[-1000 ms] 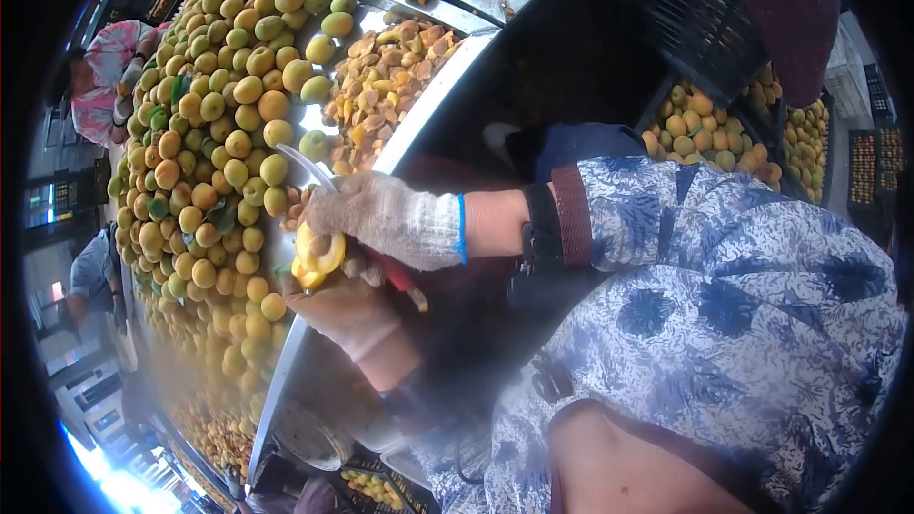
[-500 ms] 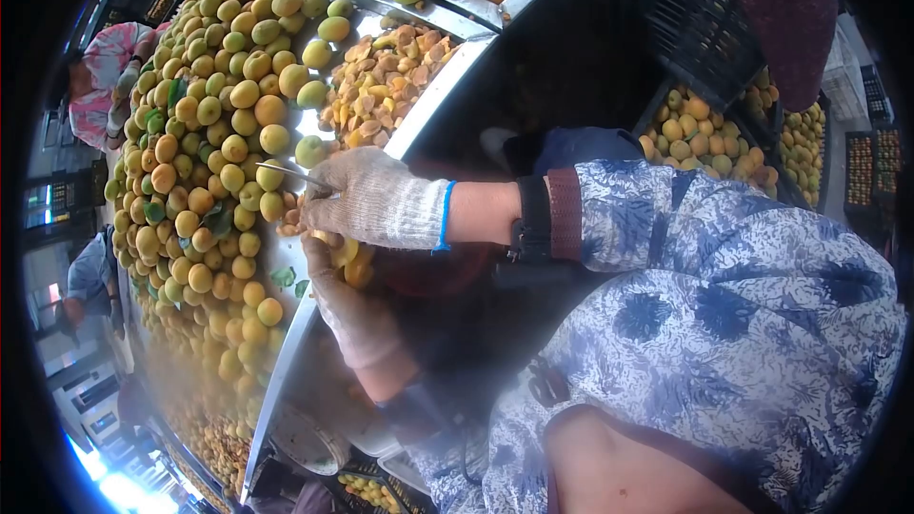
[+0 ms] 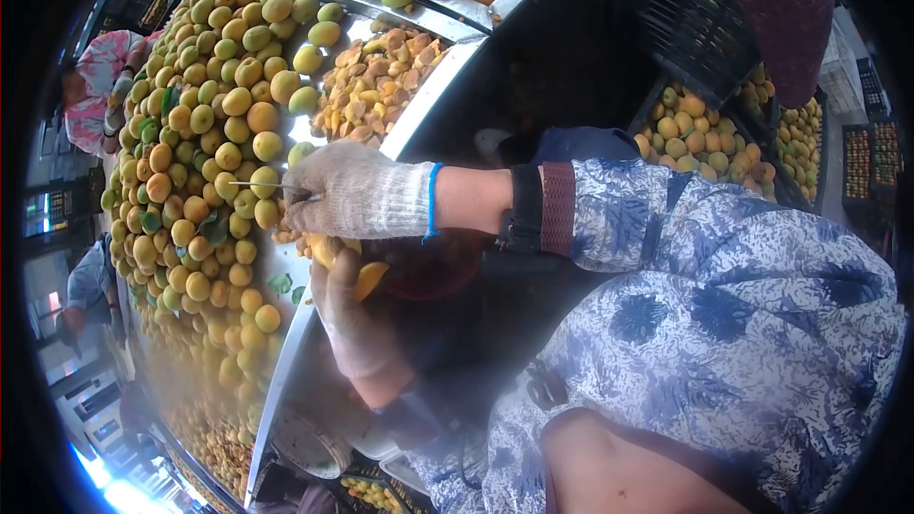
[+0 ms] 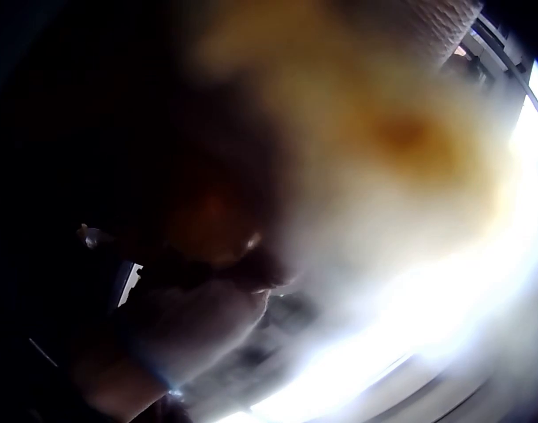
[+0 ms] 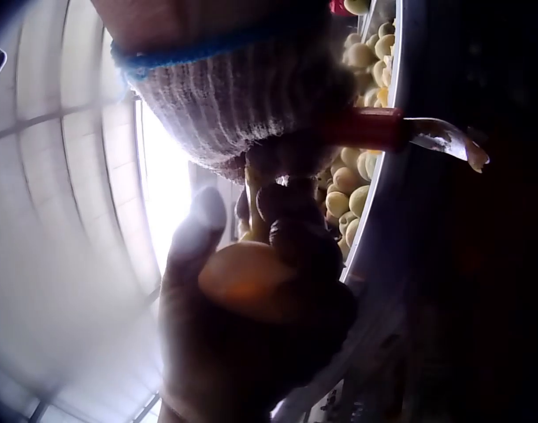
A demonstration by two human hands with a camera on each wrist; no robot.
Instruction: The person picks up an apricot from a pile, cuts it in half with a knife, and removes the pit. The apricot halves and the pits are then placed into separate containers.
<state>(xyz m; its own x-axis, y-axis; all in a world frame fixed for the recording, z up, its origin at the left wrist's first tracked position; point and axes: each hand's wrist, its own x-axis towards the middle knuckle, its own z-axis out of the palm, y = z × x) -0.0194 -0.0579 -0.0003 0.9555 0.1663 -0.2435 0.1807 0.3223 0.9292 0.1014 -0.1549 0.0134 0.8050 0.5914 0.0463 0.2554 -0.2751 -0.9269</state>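
Observation:
The gloved right hand [image 3: 357, 192], palm down in the head view, grips a tool with a thin blade [image 3: 253, 184] pointing left over whole fruit. Its red handle [image 5: 374, 129] and curved metal end [image 5: 441, 139] stick out of the fist in the right wrist view. Just below, the gloved left hand [image 3: 354, 319] holds yellow cut fruit [image 3: 370, 279] at the fingers, partly hidden by the right hand. A rounded piece of fruit [image 5: 247, 273] shows in the left hand. The left wrist view is dark and blurred, with the right glove [image 4: 198, 326] faintly visible.
Whole yellow-green fruit [image 3: 200, 119] covers the metal table, bordered by a metal edge [image 3: 428, 95]. Brown-orange pieces [image 3: 367, 86] lie beside it. Fruit crates [image 3: 700, 138] stand at right. Other people [image 3: 105, 71] are across the table.
The right hand has turned palm down and moved up-left off the cut fruit, its blade swinging level. The left hand's fingers now point upward beneath it, with the yellow fruit shifted among them.

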